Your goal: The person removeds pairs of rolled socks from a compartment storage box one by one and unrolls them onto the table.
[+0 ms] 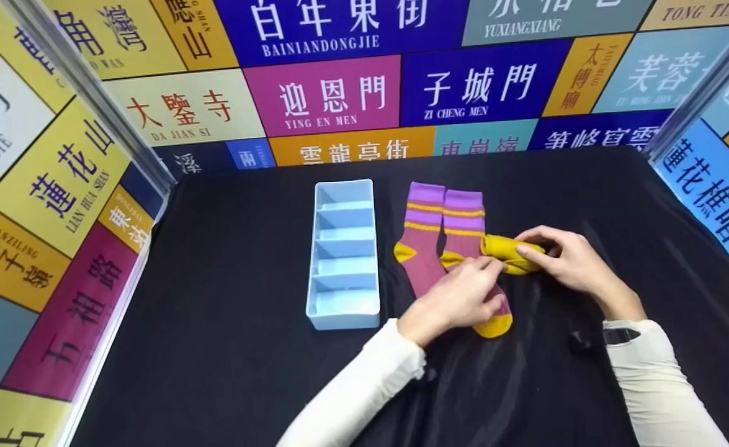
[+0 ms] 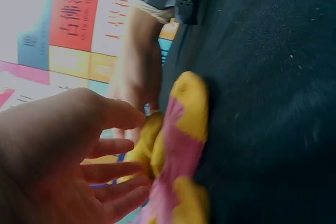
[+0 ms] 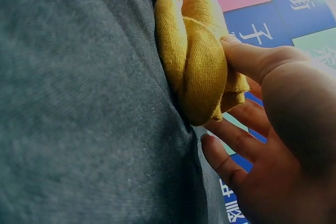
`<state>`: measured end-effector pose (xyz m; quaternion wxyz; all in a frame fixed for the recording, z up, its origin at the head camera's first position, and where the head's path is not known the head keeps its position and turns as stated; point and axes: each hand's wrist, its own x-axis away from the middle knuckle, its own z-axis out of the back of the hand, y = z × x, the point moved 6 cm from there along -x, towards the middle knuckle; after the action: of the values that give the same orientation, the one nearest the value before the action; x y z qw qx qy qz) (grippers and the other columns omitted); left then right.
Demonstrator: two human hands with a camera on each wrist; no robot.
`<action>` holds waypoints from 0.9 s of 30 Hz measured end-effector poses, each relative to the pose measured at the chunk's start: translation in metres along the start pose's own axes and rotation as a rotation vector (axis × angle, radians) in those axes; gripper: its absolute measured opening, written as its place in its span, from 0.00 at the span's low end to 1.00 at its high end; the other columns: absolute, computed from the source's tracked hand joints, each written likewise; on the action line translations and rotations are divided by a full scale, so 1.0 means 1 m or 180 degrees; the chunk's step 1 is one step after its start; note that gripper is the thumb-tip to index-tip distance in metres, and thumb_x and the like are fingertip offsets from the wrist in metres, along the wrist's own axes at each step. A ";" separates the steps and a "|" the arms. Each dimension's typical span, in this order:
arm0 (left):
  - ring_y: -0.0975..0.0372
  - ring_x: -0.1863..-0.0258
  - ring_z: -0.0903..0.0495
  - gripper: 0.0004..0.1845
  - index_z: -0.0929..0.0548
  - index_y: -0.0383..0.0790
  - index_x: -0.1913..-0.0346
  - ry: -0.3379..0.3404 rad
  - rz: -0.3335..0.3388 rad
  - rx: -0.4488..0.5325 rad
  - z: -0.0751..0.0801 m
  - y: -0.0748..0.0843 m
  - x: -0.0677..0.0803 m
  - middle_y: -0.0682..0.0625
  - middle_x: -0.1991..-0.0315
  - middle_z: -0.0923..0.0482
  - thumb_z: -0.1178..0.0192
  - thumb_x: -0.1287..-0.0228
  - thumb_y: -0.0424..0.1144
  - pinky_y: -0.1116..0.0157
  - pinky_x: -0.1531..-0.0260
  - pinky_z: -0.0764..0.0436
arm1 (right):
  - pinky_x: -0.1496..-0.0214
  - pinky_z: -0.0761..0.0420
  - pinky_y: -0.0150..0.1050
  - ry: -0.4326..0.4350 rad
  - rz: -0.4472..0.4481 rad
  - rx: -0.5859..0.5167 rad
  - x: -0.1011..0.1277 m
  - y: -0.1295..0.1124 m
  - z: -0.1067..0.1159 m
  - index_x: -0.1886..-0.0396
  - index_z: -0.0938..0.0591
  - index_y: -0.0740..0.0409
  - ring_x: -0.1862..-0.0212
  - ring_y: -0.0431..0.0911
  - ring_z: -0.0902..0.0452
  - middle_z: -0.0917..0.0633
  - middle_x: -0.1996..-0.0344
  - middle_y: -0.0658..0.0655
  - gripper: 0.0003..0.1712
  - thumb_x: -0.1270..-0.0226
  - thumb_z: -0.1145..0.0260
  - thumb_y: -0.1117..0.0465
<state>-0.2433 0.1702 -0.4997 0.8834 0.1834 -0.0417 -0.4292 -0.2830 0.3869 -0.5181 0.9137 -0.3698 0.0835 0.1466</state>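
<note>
Both hands meet on a mustard-yellow sock (image 1: 513, 253), a soft ribbed knit bunched into a thick roll on the black cloth (image 1: 228, 347). The right hand (image 1: 572, 264) curls thumb and fingers round the roll's outer end; the left hand (image 1: 460, 298) pinches its inner end with the fingertips — the palm rests on a purple-pink sock pair (image 1: 442, 242) lying flat beneath. Beyond the grip, the pair's striped cuffs point away — yellow bands on violet. Left of the hands stands a pale blue plastic organiser (image 1: 344, 254), long, rectangular, split into compartments. Farthest, glossy sign panels (image 1: 339, 93) wall the table.
</note>
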 end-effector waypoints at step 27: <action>0.58 0.42 0.20 0.18 0.20 0.45 0.38 0.0601 0.0248 -0.0422 -0.028 0.007 -0.024 0.50 0.36 0.23 0.34 0.25 0.44 0.67 0.40 0.18 | 0.68 0.25 0.27 0.0265 -0.0038 0.0010 0.001 0.006 0.004 0.52 0.07 0.45 0.72 0.41 0.22 0.08 0.62 0.51 0.06 0.23 0.28 0.57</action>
<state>-0.2466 0.2010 -0.5212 0.9096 0.1625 0.0630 -0.3772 -0.2842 0.3934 -0.5192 0.9108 -0.3746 0.1195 0.1255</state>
